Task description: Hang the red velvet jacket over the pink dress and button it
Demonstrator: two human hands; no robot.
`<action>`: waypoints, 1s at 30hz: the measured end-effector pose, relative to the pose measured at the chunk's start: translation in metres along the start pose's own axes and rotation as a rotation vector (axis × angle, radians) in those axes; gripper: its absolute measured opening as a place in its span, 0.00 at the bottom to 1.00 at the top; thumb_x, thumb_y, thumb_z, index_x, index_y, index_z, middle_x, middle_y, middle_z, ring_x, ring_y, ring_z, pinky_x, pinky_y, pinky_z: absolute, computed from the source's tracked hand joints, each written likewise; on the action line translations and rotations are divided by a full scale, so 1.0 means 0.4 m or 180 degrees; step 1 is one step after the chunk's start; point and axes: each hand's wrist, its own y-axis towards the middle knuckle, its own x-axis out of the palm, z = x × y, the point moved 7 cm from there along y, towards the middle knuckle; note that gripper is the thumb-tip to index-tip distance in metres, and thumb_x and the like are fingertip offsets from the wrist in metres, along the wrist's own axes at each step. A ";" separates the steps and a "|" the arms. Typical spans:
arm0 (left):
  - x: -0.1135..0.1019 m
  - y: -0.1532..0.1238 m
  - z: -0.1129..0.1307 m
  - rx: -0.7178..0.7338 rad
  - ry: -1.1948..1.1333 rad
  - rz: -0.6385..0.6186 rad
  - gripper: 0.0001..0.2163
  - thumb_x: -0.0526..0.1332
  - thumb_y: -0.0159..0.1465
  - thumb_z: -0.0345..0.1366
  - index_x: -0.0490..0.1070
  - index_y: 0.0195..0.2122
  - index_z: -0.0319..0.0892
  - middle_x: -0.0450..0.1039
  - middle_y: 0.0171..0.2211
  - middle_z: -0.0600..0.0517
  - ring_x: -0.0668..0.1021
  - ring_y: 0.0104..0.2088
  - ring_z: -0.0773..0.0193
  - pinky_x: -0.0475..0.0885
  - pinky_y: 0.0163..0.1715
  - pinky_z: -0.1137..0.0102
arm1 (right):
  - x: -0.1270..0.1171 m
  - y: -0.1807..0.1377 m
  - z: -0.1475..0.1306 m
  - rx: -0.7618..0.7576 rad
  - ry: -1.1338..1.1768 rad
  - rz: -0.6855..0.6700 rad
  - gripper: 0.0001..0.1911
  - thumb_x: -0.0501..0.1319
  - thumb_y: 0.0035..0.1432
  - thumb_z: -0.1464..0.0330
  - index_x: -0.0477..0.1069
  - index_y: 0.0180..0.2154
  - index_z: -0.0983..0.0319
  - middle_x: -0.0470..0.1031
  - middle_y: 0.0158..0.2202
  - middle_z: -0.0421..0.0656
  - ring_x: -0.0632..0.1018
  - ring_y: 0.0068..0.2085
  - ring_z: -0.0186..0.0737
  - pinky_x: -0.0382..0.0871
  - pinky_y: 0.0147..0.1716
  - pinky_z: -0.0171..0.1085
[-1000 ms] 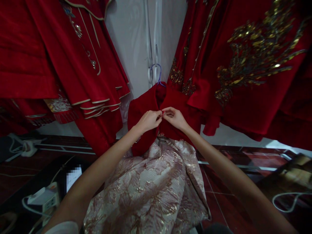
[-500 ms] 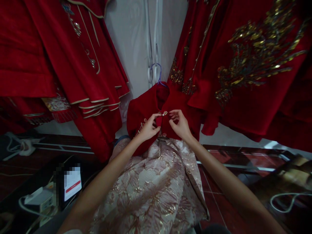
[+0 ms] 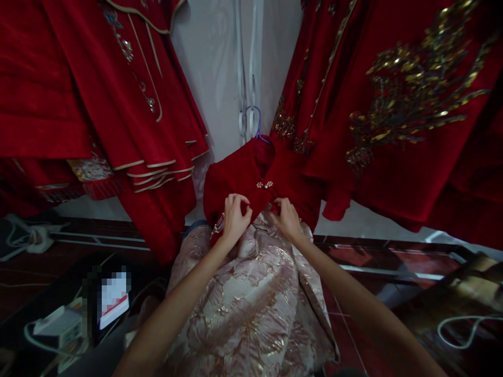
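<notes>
A small red velvet jacket (image 3: 236, 175) hangs on a blue hanger hook (image 3: 256, 123) over a pink and gold brocade skirt (image 3: 243, 309). A pearl clasp (image 3: 264, 184) at its collar is fastened. My left hand (image 3: 234, 217) pinches the jacket's front edge below the clasp, fingers curled on the cloth. My right hand (image 3: 286, 220) grips the opposite front edge at the same height. Both hands sit at the jacket's lower hem, just above the skirt's waist.
Large red embroidered garments hang at the left (image 3: 98, 104) and at the right (image 3: 393, 115), with a white wall (image 3: 220, 68) between. On the dark red floor lie a power strip (image 3: 58, 324), a lit phone (image 3: 113, 296) and white cables (image 3: 459, 327).
Both hands have moved down from the pearl clasp at the collar to the jacket's lower front. The clasp now shows closed and uncovered.
</notes>
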 end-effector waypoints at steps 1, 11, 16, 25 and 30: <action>-0.015 0.002 -0.025 -0.0144 0.0055 0.0230 0.07 0.60 0.54 0.28 0.64 0.33 0.42 0.64 0.35 0.49 0.69 0.40 0.60 0.66 0.44 0.62 | -0.009 0.002 0.016 0.0093 0.0264 -0.0024 0.16 0.56 0.52 0.69 0.64 0.45 0.62 0.71 0.40 0.49 0.72 0.38 0.46 0.66 0.38 0.42; 0.026 -0.004 -0.174 -0.0883 -0.0945 -0.0086 0.10 0.60 0.57 0.36 0.58 0.36 0.42 0.67 0.30 0.54 0.73 0.26 0.70 0.69 0.27 0.74 | -0.273 0.132 0.054 0.0781 0.2083 -0.0184 0.12 0.64 0.47 0.65 0.70 0.35 0.62 0.71 0.28 0.38 0.71 0.27 0.30 0.62 0.25 0.28; 0.025 0.006 -0.161 -0.0854 -0.1332 0.0137 0.09 0.60 0.56 0.33 0.62 0.36 0.41 0.69 0.31 0.53 0.74 0.29 0.70 0.70 0.30 0.74 | -0.329 0.163 -0.060 0.0856 0.3192 -0.0331 0.16 0.66 0.46 0.63 0.68 0.37 0.58 0.70 0.26 0.35 0.70 0.22 0.27 0.63 0.21 0.27; -0.001 0.013 -0.147 -0.1205 -0.2013 0.0189 0.08 0.63 0.54 0.34 0.71 0.34 0.37 0.75 0.35 0.47 0.77 0.34 0.66 0.71 0.38 0.70 | -0.038 0.097 -0.211 0.0322 0.2126 -0.0485 0.11 0.61 0.49 0.68 0.69 0.37 0.62 0.74 0.31 0.40 0.74 0.28 0.31 0.69 0.22 0.28; -0.002 0.012 -0.154 -0.1286 -0.2135 0.0075 0.09 0.63 0.51 0.31 0.72 0.34 0.37 0.76 0.34 0.47 0.77 0.34 0.66 0.72 0.40 0.68 | 0.068 0.097 -0.199 0.0330 0.1979 -0.0456 0.15 0.60 0.48 0.72 0.72 0.41 0.62 0.76 0.38 0.43 0.76 0.31 0.32 0.73 0.34 0.32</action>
